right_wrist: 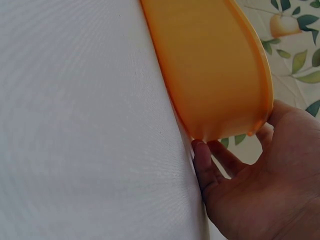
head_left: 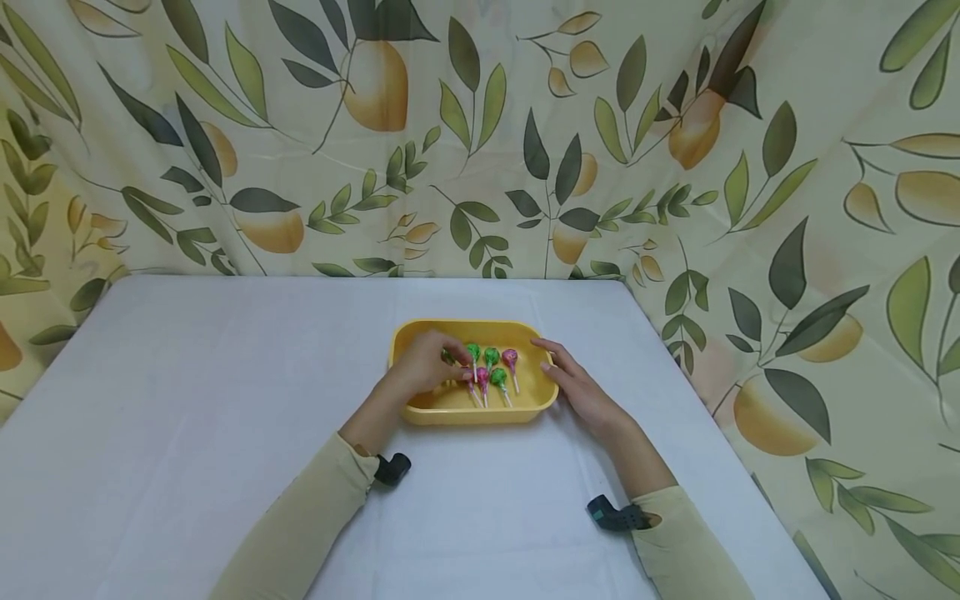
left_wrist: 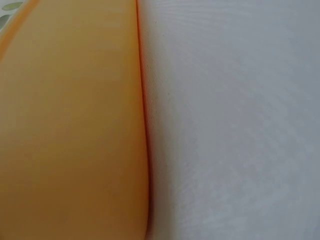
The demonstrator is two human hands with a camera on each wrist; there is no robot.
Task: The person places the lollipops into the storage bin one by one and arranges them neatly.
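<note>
A yellow plastic tray sits on the table with several pink and green lollipops inside. My left hand is over its left half, pinching a green lollipop between thumb and index finger; another green one is partly covered by that hand. Close by lie a pink lollipop and a green lollipop. At the tray's right end, my right hand holds the rim and outer wall. The right wrist view shows this hand with its fingers bent against the tray's end. Neither wrist view shows a lollipop.
White cloth covers the table, which extends on both sides of the tray. Behind and to the right hangs a curtain with a leaf and fruit print. A black wrist camera sits on the left wrist, another black camera on the right.
</note>
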